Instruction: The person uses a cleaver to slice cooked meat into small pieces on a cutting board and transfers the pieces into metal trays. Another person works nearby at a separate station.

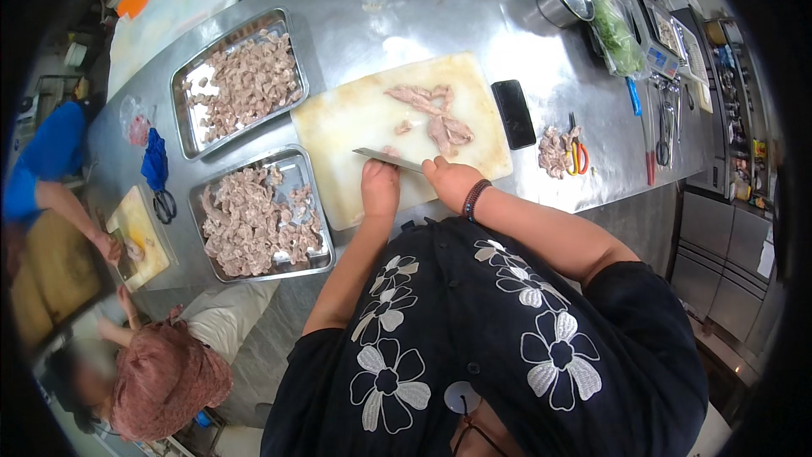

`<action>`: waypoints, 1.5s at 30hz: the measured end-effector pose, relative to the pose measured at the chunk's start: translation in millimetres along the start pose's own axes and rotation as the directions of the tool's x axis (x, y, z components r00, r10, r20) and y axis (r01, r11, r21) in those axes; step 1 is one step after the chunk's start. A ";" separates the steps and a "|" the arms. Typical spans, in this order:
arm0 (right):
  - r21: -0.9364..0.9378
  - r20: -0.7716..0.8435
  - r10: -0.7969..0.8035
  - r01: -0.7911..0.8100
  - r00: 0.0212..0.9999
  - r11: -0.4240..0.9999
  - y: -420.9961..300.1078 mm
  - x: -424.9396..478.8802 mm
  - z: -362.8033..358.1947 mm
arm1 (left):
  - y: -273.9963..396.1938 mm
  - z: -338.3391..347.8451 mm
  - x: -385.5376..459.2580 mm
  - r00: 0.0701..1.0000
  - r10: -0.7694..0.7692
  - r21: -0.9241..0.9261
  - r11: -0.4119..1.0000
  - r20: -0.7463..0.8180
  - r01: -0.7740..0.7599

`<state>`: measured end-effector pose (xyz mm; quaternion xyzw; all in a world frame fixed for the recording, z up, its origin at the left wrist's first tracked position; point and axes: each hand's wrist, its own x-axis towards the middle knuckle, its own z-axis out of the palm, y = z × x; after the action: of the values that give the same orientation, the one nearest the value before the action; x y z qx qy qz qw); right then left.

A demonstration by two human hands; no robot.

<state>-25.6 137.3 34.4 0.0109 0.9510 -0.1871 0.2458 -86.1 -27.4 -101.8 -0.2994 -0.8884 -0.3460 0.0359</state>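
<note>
My right hand (451,181) grips a kitchen knife (388,157), its blade pointing left over a white cutting board (342,120). Beside the blade, my left hand (380,185) rests at the board's near part, fingers curled; a bit of meat (391,152) shows just past its fingertips, and the blade partly hides it. Whether the fingers pinch this meat cannot be told. Farther up the board lie strips of pale pink meat (449,130) and a small loose piece (403,127). Left of the board, two steel trays hold many cut meat pieces, one far (304,79) and one near (327,247).
A black phone (514,114) lies right of the board, then a meat pile (554,152) and scissors with red-yellow handles (578,158). A steel pot (564,0), bagged greens (615,35) and a scale (661,61) stand far right. Two people work at the left around another cutting board (152,254).
</note>
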 end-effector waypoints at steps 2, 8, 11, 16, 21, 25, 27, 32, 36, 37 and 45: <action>-0.016 -0.105 -0.050 0.048 0.993 0.999 3.6 12.5 18.7 | -0.6 1.8 0.3 1.000 0.013 0.000 1.000 -0.009 -0.013; 0.078 -0.166 -0.083 0.097 0.983 0.992 2.9 57.8 21.9 | 0.8 -8.5 -5.1 0.998 0.038 -0.028 0.999 0.049 -0.036; 0.150 -0.159 -0.024 0.048 0.987 0.988 14.2 47.7 8.2 | 10.4 -17.6 -0.7 0.996 0.072 -0.055 0.996 -0.042 -0.074; 0.048 -0.063 -0.045 0.048 0.997 0.998 0.4 2.2 -3.6 | 1.3 -11.4 -18.9 0.999 0.005 0.014 1.000 -0.035 -0.004; 0.005 0.013 -0.031 0.031 0.999 1.000 -4.3 -19.3 5.3 | 1.8 -11.7 -20.9 0.996 0.041 0.023 0.999 -0.076 -0.040; 0.010 0.033 -0.008 0.008 0.999 1.000 -5.2 -21.5 10.1 | 0.2 -11.1 -21.3 0.999 0.005 0.010 1.000 -0.036 -0.005; 0.015 0.024 -0.018 0.018 1.000 1.000 -4.7 -13.0 16.4 | 2.0 -14.9 -19.8 0.999 0.015 0.017 1.000 -0.050 -0.014; 0.052 -0.055 -0.008 0.011 0.998 0.999 -16.0 29.1 37.7 | 2.6 -19.5 -14.1 0.999 0.045 -0.005 0.999 -0.024 -0.045; 0.185 -0.116 -0.020 0.041 0.993 0.982 -1.3 40.4 24.5 | 9.9 -30.1 -15.7 0.994 -0.072 -0.051 0.996 0.080 0.077; 0.174 -0.140 0.007 0.018 0.990 0.985 7.7 37.8 24.5 | 7.7 -24.3 -18.2 0.987 -0.117 -0.050 0.991 0.114 0.123; 0.151 -0.283 0.132 -0.091 0.950 0.984 38.0 9.4 10.1 | 8.9 5.6 36.8 0.974 -0.222 -0.230 0.947 0.036 0.225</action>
<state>-25.0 168.3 8.5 0.1089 0.9597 -0.2337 0.1116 -110.4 0.0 -90.7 -0.2005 -0.8700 -0.4483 -0.0429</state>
